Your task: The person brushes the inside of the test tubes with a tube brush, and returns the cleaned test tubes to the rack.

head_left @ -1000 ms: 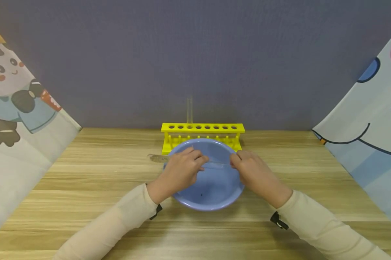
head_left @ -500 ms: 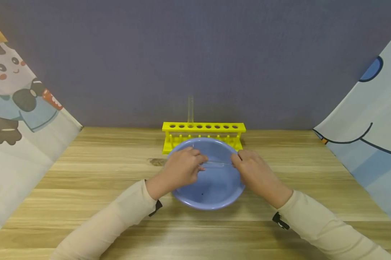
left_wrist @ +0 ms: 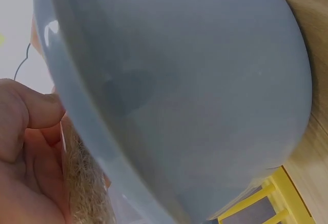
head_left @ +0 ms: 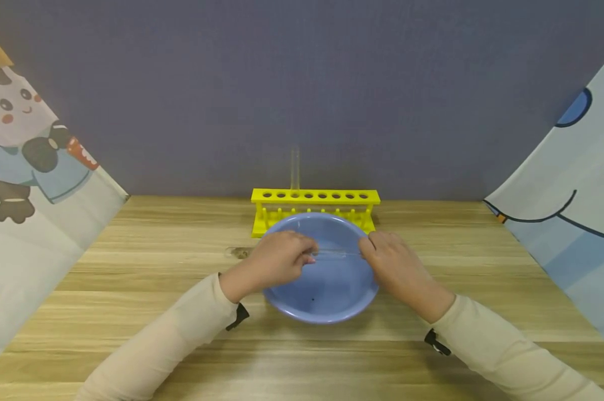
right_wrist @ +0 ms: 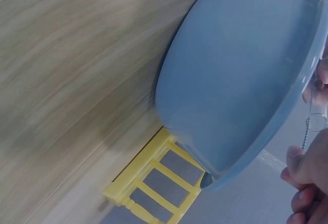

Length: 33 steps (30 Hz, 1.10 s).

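Observation:
Over the blue basin [head_left: 319, 319], my left hand [head_left: 277, 259] grips a clear glass test tube [head_left: 229, 252], held nearly level. The tube's rounded end sticks out to the left, past the basin rim. Pale brown bristles of a test tube brush [left_wrist: 84, 183] show inside it in the left wrist view. My right hand [head_left: 397, 267] pinches the brush's thin twisted wire handle [right_wrist: 307, 131] at the basin's right side. Between the hands, the tube's open end and the wire span the basin. My left palm hides the tube's middle.
Behind the basin stands a yellow test tube rack [head_left: 314, 196]. Another clear test tube [head_left: 295, 170] rises upright from it. A small dark speck [head_left: 313, 299] lies in the basin. The wooden table [head_left: 156, 267] meets a grey back panel [head_left: 302, 83].
My left hand has shifted slightly left with the tube, and my right hand slightly right. The bristles have drawn back a little from the tube's rounded end. Basin and rack stay put.

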Each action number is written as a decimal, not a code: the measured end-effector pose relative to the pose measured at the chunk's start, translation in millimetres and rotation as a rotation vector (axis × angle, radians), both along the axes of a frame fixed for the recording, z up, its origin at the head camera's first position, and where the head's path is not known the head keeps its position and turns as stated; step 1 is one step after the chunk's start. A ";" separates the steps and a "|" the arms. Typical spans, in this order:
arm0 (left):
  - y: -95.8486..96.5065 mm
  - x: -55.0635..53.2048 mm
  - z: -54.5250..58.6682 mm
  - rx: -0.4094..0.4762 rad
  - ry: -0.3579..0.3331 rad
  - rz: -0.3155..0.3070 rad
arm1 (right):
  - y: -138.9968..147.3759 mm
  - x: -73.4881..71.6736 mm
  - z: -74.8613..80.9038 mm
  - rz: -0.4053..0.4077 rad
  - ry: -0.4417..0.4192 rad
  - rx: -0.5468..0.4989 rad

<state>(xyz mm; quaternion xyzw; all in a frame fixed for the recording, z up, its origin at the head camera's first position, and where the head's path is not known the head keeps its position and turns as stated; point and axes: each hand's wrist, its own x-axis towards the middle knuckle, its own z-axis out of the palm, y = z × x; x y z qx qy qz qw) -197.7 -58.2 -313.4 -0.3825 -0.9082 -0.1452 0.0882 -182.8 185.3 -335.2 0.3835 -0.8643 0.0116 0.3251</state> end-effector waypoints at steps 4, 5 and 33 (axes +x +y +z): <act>-0.4 -0.8 2.4 -0.003 -0.051 -0.010 | 0.7 0.4 -0.2 0.000 0.002 0.003; -0.5 -1.1 2.8 -0.004 -0.063 -0.011 | 1.0 0.6 -0.2 -0.002 -0.001 0.006; -12.5 -9.5 6.0 0.071 -0.387 -0.048 | 7.6 1.3 -1.1 0.006 -0.034 -0.013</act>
